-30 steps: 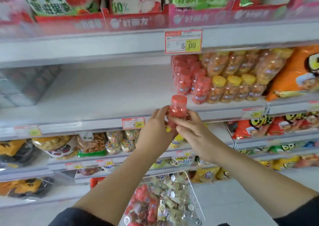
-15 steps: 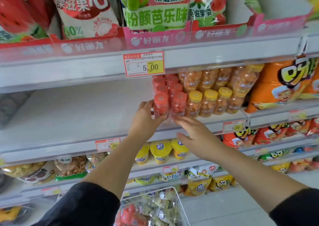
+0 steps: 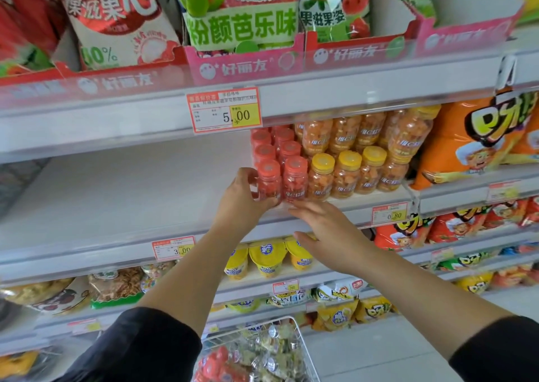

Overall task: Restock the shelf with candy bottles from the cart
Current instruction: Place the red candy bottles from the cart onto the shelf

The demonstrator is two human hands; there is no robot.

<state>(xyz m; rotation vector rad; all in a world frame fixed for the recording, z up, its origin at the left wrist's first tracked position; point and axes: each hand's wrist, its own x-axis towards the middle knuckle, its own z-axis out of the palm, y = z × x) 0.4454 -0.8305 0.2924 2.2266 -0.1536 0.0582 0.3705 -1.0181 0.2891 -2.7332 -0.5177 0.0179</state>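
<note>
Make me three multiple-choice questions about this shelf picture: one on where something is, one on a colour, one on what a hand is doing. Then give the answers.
1. Where is the bottle that the left hand holds?
A in the cart
B at the front of the shelf, left of the red-capped bottles
C on the top shelf among the bags

2. What colour are the caps on the row right of the red-capped bottles?
A yellow
B blue
C green

3. How is the right hand?
A gripping a bag
B in a fist
C open, holding nothing

Answers: 1 B, it is beside the red row at the shelf edge; 2 A, the lids there are yellow; 3 C, its fingers are straight with nothing in them.
</note>
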